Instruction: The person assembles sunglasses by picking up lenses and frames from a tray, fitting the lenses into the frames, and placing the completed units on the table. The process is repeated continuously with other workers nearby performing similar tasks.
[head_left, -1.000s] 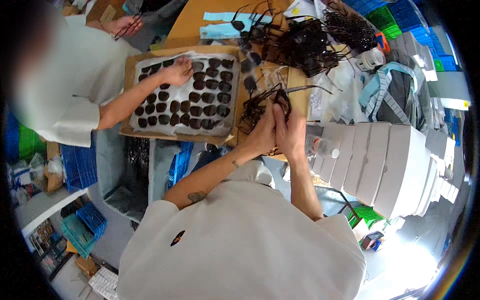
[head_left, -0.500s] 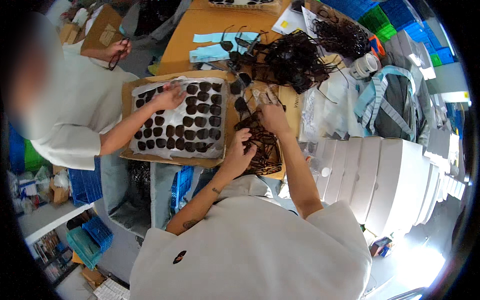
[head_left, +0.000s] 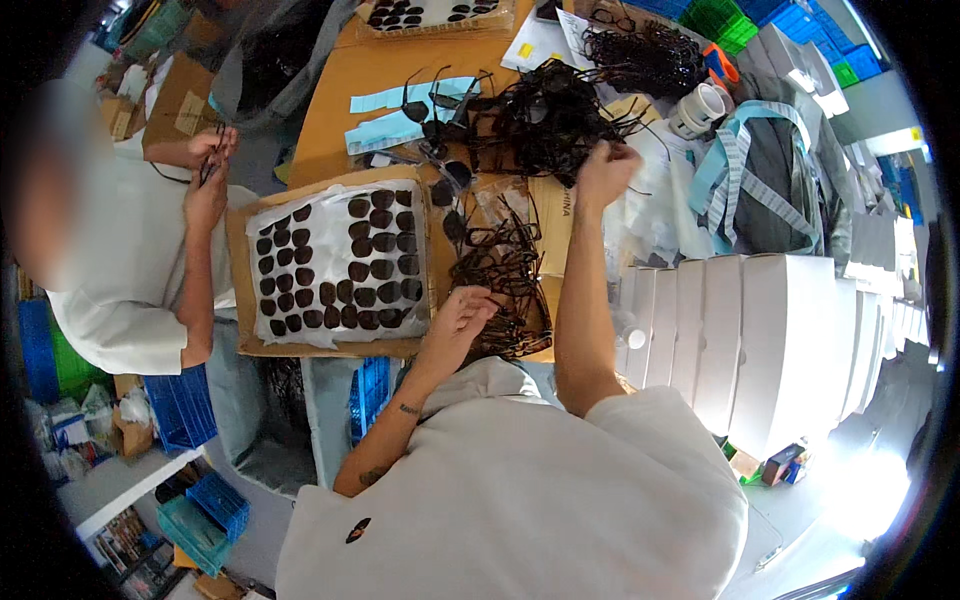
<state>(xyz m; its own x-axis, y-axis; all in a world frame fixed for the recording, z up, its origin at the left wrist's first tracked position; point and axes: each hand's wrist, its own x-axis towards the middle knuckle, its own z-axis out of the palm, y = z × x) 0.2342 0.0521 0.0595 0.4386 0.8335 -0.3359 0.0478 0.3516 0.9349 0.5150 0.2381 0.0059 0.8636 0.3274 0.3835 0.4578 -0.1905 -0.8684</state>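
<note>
A near heap of dark eyeglass frames (head_left: 505,270) lies on the table in front of me. At its left edge my left hand (head_left: 460,318) is closed, fingertips and thumb drawn together; what is between them I cannot make out. Farther off is a larger tangled pile of black glasses (head_left: 555,115). My right hand (head_left: 607,175) reaches to that pile's right edge with bent fingers, partly smeared, so its grip is unclear. Left of the near heap sits a cardboard tray (head_left: 236,290) lined with white paper, holding rows of dark lenses (head_left: 382,245).
At left a co-worker's hands (head_left: 208,175) hold dark glasses above the floor. Light blue strips (head_left: 375,135) and a second lens tray (head_left: 430,15) lie at the back. White boxes (head_left: 745,340) stand at right, near a grey bag (head_left: 775,190) and white tape rolls (head_left: 697,110).
My right hand has left the near heap and moved up and right to the far pile. My left hand stays by the near heap. The co-worker's hand has withdrawn from the tray to the glasses.
</note>
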